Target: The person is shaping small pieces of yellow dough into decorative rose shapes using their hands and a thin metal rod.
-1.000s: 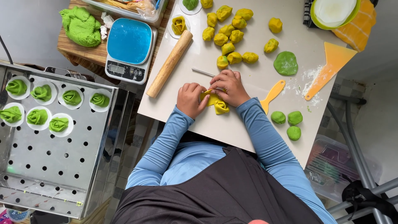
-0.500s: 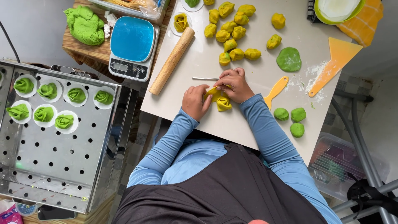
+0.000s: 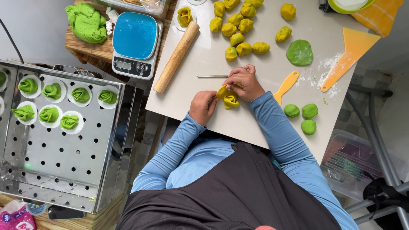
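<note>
Both my hands rest on a white board (image 3: 264,123) around a yellow dough rose (image 3: 231,101). My left hand (image 3: 203,106) pinches its left edge with the fingertips. My right hand (image 3: 245,82) curls over its top and holds a yellow petal. A thin metal stick (image 3: 212,76) lies just beyond the hands. Several yellow dough pieces (image 3: 238,30) sit further up the board. A finished yellow rose (image 3: 185,16) stands on a white paper round.
A wooden rolling pin (image 3: 176,57) lies left of the hands. Right of them are a small orange spatula (image 3: 286,84), an orange scraper (image 3: 349,57), a flat green disc (image 3: 299,52) and three green balls (image 3: 302,116). A blue scale (image 3: 135,42), a green dough lump (image 3: 87,21) and a perforated steel tray (image 3: 64,162) holding green roses (image 3: 51,114) are at left.
Both hands stay on the same yellow dough piece, with the fingers shifting slightly around it. The view has drifted a little; nothing else on the board has moved.
</note>
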